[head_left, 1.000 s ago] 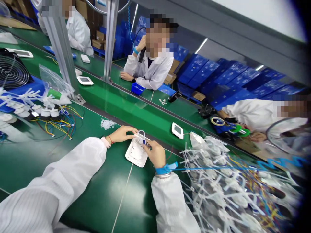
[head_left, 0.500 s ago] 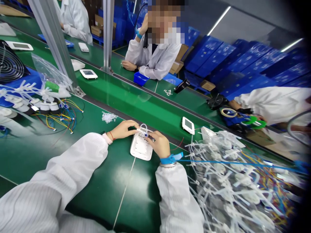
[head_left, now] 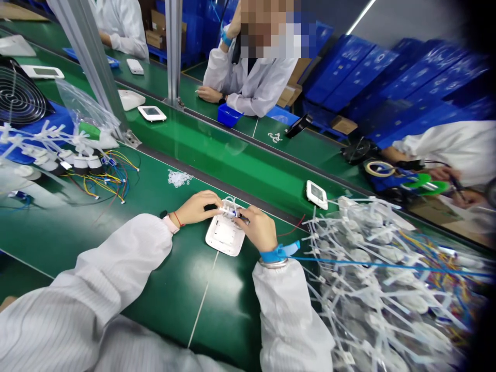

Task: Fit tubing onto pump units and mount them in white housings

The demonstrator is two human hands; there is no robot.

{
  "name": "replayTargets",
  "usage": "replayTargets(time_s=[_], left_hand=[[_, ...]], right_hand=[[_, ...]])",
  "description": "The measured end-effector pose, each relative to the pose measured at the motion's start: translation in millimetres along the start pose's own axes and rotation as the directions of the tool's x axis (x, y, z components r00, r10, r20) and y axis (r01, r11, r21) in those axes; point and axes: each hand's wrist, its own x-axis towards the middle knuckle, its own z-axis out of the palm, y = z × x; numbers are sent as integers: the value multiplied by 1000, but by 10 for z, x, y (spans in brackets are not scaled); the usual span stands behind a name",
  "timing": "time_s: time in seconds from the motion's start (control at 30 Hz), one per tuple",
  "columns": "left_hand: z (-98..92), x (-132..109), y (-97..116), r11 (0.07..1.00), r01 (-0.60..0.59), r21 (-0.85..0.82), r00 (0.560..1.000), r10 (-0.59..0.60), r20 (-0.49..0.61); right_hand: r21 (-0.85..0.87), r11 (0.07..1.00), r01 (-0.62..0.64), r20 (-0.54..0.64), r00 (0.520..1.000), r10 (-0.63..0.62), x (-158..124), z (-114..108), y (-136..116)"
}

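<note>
A white plastic housing (head_left: 223, 238) lies on the green table in front of me, its inner side with raised edges facing up. Over its far end sits a small part with a looped white tube (head_left: 230, 202) and a bit of blue on it. My left hand (head_left: 197, 208) pinches the left side of this part between thumb and fingers. On the other side, my right hand (head_left: 259, 227), with a blue wrist strap, has its thumb and fingers closed on the same part. The fingertips hide some of it.
White ring-shaped pieces (head_left: 179, 178) lie beyond my left hand. A bagged heap of tubes and wires (head_left: 372, 279) fills the right. Wired parts (head_left: 87, 163) and a black fan (head_left: 21, 95) stand left. Across the green belt (head_left: 217, 155), co-workers sit. A white display unit (head_left: 316, 194) rests at the belt's edge.
The camera view has shifted slightly. The tube loop between my fingers now stands lower over the housing. Both hands keep their pinch on the part.
</note>
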Motion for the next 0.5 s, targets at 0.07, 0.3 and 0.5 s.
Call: replayTargets(time_s=[0.07, 0.3, 0.5], left_hand=[[3, -7, -7, 999, -26, 37, 1000, 26, 2], [-14, -11, -34, 993, -50, 107, 999, 48, 23], [-21, 7, -60, 995, -44, 88, 998, 40, 42]], right_hand=[[-24, 1000, -6, 0, 1000, 6, 7, 27, -25], [-35, 997, 63, -152, 986, -67, -22, 31, -43], [169, 937, 306, -333, 912, -238, 43, 19, -150]])
